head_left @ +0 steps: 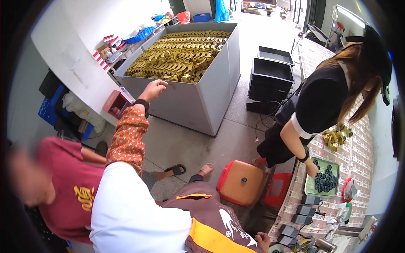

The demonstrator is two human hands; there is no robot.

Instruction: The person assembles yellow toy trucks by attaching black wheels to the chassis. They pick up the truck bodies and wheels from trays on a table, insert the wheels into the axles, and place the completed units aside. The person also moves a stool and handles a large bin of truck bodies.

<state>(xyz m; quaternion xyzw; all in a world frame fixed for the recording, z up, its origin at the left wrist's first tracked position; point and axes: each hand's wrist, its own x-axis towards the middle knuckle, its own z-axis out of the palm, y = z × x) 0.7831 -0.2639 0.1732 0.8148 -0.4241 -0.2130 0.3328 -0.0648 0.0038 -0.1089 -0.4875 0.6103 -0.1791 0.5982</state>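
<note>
My left hand point(155, 90) is stretched forward, its arm in an orange floral sleeve cover and a black wristband. Its fingers are partly bent, with the index finger extended, and nothing shows in them. The fingertips come up at the near rim of a large grey bin point(185, 99); contact cannot be told. Rows of curved, gold-coloured parts point(177, 55) fill the bin. My right hand point(263, 241) is low beside my brown apron point(215, 211), near the table edge. Its fingers look curled, partly cut off by the lower edge, and whether they hold anything is hidden.
A person in black point(325, 97) reaches into a green tray point(309, 185) of black round parts. Another person in maroon point(63, 181) stands close on my left. Stools point(240, 181) and stacked black crates point(272, 78) stand between bin and table. Grey boxes point(303, 214) line the table.
</note>
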